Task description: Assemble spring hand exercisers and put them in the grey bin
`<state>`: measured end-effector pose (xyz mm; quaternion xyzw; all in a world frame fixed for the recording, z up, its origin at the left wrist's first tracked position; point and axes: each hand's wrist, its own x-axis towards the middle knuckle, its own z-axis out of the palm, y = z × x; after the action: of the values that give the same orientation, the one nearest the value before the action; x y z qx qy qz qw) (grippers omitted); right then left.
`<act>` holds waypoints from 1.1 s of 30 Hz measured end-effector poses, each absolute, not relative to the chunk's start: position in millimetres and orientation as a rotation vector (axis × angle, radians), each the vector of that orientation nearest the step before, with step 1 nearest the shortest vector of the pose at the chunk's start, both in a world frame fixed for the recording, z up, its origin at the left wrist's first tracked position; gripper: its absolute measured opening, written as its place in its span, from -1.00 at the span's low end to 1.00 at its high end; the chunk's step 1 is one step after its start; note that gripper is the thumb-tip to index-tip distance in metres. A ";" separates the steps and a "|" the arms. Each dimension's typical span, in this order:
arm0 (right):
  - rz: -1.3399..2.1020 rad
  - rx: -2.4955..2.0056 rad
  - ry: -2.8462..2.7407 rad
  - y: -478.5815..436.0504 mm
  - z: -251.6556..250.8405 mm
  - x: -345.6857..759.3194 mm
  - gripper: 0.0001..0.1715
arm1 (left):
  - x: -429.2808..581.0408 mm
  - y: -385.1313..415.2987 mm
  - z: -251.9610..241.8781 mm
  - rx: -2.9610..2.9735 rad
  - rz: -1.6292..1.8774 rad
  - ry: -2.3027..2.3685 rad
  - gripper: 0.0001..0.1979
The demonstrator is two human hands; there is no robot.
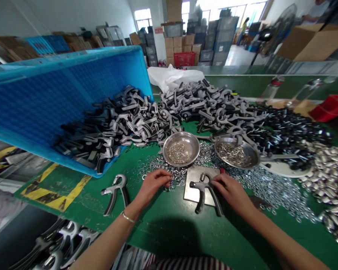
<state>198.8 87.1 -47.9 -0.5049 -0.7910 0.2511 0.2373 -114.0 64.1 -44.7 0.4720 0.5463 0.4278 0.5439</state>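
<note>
Near left, finished grey-and-black hand grippers (64, 240) lie heaped below the green table (81, 213), and another finished gripper (115, 193) sits on it. The right hand (231, 193) is clamped on a matching gripper (207, 191) atop a steel plate (193, 191); the left hand (153, 185) curls, its fingertips (169, 180) among loose zinc washers (154, 165). Far off, many unassembled grey handles (208, 107) lie heaped beside a tilted blue plastic crate (45, 101).

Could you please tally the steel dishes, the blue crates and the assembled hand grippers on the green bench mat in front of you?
Steel dishes: 2
Blue crates: 1
Assembled hand grippers: 2
Total: 5
</note>
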 end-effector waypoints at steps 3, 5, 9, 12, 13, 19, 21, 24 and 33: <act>0.507 -1.227 -2.328 73.3 -65.4 200.4 -0.75 | -91.3 51.9 -47.3 1.077 0.953 1.246 -0.74; 0.375 -1.190 -2.412 73.8 -70.2 196.0 -0.72 | -75.9 49.8 -45.4 1.083 0.932 1.218 -0.73; 0.091 -1.187 -2.535 79.0 -69.1 190.9 -0.66 | -59.7 49.3 -37.4 1.096 0.917 1.180 -0.69; -0.006 -1.157 -2.594 81.8 -67.9 190.5 -0.66 | -57.6 50.1 -34.9 1.097 0.903 1.152 -0.67; -0.018 -1.142 -2.611 82.9 -67.7 190.1 -0.67 | -57.0 51.0 -35.5 1.106 0.891 1.140 -0.68; -0.097 -1.030 -2.712 85.9 -65.5 185.9 -0.72 | -37.3 64.1 -43.6 1.677 0.826 1.287 -0.87; -0.109 -0.999 -2.728 81.0 -66.9 187.9 -0.72 | -26.2 69.2 -46.9 1.998 0.798 1.349 -0.89; -0.153 -0.949 -2.733 67.6 -72.8 196.2 -0.60 | -12.5 74.3 -54.6 2.263 0.711 1.401 -0.88; -0.151 -1.039 -2.741 51.7 -74.1 205.3 -0.38 | -3.3 71.3 -71.4 2.528 0.653 1.414 -0.75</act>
<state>205.3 51.7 -74.1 -0.3520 -0.9289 -0.0513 0.1031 -3.3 71.3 -71.4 0.8482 0.4745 0.2190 0.0862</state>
